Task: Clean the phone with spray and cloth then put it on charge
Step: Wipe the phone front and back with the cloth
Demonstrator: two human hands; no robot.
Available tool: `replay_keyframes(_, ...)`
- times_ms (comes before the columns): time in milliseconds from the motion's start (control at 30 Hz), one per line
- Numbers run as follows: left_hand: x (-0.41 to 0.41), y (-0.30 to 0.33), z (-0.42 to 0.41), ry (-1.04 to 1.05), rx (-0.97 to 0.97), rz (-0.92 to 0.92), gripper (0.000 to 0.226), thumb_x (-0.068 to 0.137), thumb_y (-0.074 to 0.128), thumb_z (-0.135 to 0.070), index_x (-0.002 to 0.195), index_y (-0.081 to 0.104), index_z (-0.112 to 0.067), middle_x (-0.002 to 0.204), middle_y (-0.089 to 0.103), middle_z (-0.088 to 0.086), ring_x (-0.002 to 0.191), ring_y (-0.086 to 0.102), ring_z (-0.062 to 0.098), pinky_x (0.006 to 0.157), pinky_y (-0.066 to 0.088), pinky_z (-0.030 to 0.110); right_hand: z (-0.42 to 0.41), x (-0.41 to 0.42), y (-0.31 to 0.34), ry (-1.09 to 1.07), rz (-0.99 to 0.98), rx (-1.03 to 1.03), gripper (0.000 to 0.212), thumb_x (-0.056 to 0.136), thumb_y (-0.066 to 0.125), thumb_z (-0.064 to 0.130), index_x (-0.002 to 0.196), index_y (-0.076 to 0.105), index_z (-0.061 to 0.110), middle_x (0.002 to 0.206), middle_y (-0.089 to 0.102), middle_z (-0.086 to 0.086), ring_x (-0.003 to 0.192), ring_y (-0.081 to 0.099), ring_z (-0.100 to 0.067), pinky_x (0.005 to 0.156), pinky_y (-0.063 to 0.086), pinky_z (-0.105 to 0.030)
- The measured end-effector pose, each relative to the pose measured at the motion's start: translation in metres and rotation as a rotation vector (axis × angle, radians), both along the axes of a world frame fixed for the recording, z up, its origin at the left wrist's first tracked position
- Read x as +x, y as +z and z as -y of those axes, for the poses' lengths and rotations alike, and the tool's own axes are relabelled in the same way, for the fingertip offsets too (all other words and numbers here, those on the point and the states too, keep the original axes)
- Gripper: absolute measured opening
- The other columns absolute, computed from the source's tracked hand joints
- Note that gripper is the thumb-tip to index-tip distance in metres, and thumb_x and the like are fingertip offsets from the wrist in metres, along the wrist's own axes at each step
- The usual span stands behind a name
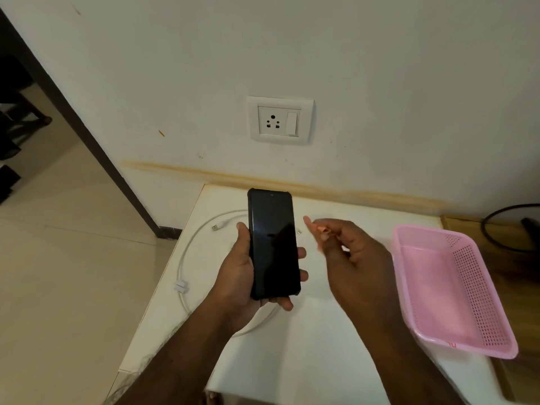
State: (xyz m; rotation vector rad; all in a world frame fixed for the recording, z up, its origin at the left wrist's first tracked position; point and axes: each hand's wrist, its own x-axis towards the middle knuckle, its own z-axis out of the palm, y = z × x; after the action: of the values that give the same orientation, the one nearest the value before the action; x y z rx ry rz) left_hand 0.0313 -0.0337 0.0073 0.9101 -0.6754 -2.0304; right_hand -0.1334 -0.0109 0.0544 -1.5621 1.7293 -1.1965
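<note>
Left hand [238, 276] grips the phone [273, 244] upright, screen up and dark, above the table [306, 346]. Right hand [350, 252] just beside it, apart, fingers loosely curled, holding nothing. White cable [187, 252] coiled on table beneath.

Black phone [274, 244] upright, screen dark (facing camera); white cable [187, 252] looped on table.

You get no readable text here. Phone [274, 244] screen dark, shows no brand or characters. Pink basket [455, 290] carries small red mark on near rim, too blurred for you to read. Wall socket [280, 120] plate bears no lettering you can make out.
</note>
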Motion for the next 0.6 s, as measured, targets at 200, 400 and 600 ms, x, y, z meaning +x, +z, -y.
replay_keyframes(200,-0.015,-0.005,-0.013,-0.157,-0.016,0.016,0.072,0.091,0.022,-0.076,0.129,0.063,-0.03,0.117,0.07,0.018,0.094,0.07,0.039,0.056,0.058,0.04,-0.002,0.006,-0.011,0.004,-0.105,-0.12,0.03,0.1,0.051,0.026,0.124,0.065,0.034,0.118,0.066,0.018,0.108,0.06,-0.002,0.082,0.057,-0.029)
replay_keyframes(400,-0.017,-0.011,-0.012,-0.068,-0.044,0.084,0.064,0.086,0.032,-0.078,0.12,0.068,-0.038,0.117,0.072,0.011,0.099,0.071,0.035,0.079,0.054,0.055,-0.01,0.027,-0.019,0.126,-0.338,-0.054,0.034,0.094,0.059,0.022,0.127,0.062,0.029,0.126,0.058,0.011,0.116,0.053,-0.008,0.1,0.043,-0.019)
replay_keyframes(600,-0.008,-0.011,-0.004,0.072,0.071,0.059,0.064,0.089,0.031,-0.074,0.109,0.075,-0.032,0.109,0.075,0.008,0.101,0.072,0.025,0.073,0.06,0.04,-0.014,0.033,-0.016,0.337,-0.451,-0.063,0.032,0.09,0.063,0.025,0.122,0.067,0.025,0.12,0.066,0.002,0.108,0.061,-0.014,0.098,0.05,-0.031)
